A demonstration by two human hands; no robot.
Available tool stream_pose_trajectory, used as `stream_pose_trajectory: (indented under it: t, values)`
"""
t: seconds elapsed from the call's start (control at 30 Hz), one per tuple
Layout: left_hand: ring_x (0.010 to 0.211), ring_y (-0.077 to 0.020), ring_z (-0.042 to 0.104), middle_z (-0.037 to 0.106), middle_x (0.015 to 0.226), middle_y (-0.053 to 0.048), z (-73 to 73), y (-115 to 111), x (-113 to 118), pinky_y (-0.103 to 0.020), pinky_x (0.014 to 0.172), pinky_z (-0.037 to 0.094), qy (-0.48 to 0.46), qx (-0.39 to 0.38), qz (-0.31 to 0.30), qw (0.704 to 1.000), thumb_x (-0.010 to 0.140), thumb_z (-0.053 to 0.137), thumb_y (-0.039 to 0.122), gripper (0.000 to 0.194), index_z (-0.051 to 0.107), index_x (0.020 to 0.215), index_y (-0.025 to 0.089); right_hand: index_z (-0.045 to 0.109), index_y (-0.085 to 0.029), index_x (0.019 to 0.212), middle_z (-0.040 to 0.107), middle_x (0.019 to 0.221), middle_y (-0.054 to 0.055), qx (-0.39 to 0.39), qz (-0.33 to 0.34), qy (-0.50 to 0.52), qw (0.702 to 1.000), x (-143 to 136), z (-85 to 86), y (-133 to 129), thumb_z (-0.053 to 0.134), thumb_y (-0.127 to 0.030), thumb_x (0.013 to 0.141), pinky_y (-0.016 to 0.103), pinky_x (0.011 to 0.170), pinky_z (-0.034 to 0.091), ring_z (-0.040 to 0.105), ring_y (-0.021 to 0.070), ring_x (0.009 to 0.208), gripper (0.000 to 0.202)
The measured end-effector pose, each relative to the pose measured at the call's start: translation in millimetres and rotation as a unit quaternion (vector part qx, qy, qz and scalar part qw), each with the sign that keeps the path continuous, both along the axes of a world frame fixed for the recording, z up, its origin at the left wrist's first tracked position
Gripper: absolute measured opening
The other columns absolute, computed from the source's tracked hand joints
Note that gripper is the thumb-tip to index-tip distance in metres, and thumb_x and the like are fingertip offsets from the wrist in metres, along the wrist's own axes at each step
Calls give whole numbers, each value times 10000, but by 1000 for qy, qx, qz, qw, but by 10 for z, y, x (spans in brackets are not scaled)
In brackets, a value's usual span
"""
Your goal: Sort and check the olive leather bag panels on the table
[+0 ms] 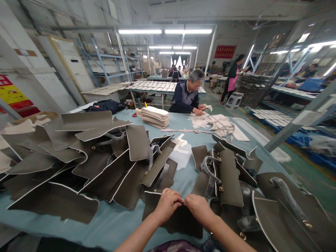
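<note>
In the head view, an olive-brown bag panel point(185, 220) with a pale edge lies close in front of me. My left hand point(167, 203) is closed, its fingers pinching the panel's upper edge. Right beside it, my right hand point(198, 206) pinches the same edge, the fingertips of both hands almost touching. Whatever sits between the fingertips is too small to make out. Bag pieces with plastic-wrapped handles stand on both sides: one with a handle point(210, 171) and brass-coloured fittings at right, and a large heap of panels point(105, 171) at left.
A blue-green covered table point(123, 220) carries everything. Farther back are a stack of pale pieces point(154, 117), white scraps point(181, 142) and thin offcuts point(220, 124). A co-worker point(187, 92) across the table handles a pale piece. A metal post point(301, 115) slants at right.
</note>
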State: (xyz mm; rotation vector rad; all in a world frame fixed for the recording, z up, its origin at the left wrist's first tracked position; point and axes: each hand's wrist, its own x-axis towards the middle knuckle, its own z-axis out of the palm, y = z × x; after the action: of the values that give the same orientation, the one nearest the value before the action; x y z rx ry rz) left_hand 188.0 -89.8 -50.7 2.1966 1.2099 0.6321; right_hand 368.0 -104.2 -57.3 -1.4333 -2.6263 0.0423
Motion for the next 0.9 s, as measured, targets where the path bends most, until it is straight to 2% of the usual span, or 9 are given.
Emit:
stream_pose_trajectory:
  t: [0.1, 0.23, 0.33, 0.5, 0.63, 0.73, 0.83, 0.9]
  values:
    - [872, -141, 552, 662, 881, 42, 26, 55, -208, -342, 895, 276, 9, -11, 0, 1000, 723, 624, 191, 61, 625, 765, 235, 537, -198, 721, 583, 681, -28, -25, -5, -2, 1000, 63, 30, 21, 512, -221, 806, 244, 533, 274, 532, 115, 631, 91]
    - [801, -128, 553, 661, 789, 37, 78, 90, -373, -300, 825, 322, 19, -20, 11, 1000, 747, 582, 163, 67, 616, 708, 206, 543, -199, 720, 585, 690, -27, -45, -1, -15, 999, 84, 92, 27, 503, -225, 814, 243, 535, 279, 532, 112, 637, 105]
    - [787, -133, 542, 651, 760, 26, 96, 89, -369, -282, 790, 341, 26, -22, 21, 999, 743, 578, 154, 72, 611, 691, 192, 544, -195, 723, 583, 715, -11, -19, 9, -14, 1000, -9, 74, 13, 533, -222, 792, 255, 552, 287, 532, 128, 663, 75]
    - [783, -146, 530, 637, 735, 8, 110, 90, -348, -280, 768, 354, 46, -33, 35, 998, 737, 585, 174, 54, 605, 687, 181, 536, -188, 699, 574, 694, -7, 12, -11, 14, 1000, -146, 7, 5, 532, -208, 790, 266, 562, 287, 522, 131, 651, 93]
    - [775, -146, 528, 633, 732, 6, 123, 74, -340, -283, 774, 355, 63, -40, 37, 997, 743, 577, 183, 65, 597, 682, 175, 526, -198, 694, 562, 678, -19, 13, 16, 25, 999, -161, 25, 21, 496, -211, 814, 270, 560, 280, 511, 127, 638, 125]
    - [787, -158, 519, 630, 744, -1, 119, 53, -304, -284, 754, 361, 83, -28, 40, 995, 746, 575, 202, 55, 599, 702, 179, 531, -197, 739, 576, 708, -12, 18, 35, 24, 999, -215, 26, 24, 522, -212, 797, 269, 559, 284, 516, 137, 660, 61]
    - [796, -159, 518, 636, 758, 2, 121, 46, -297, -282, 745, 363, 89, -18, 26, 996, 755, 569, 218, 56, 609, 726, 192, 529, -189, 728, 578, 695, -11, 26, 33, 27, 999, -283, 1, 28, 538, -197, 783, 269, 552, 283, 518, 139, 651, 56]
    - [808, -142, 533, 651, 793, 19, 132, 50, -334, -295, 804, 347, 76, -18, -1, 997, 763, 566, 217, 54, 619, 755, 212, 526, -192, 721, 575, 682, -17, 21, 29, 32, 999, -301, -10, 35, 519, -192, 795, 266, 548, 282, 516, 131, 638, 74]
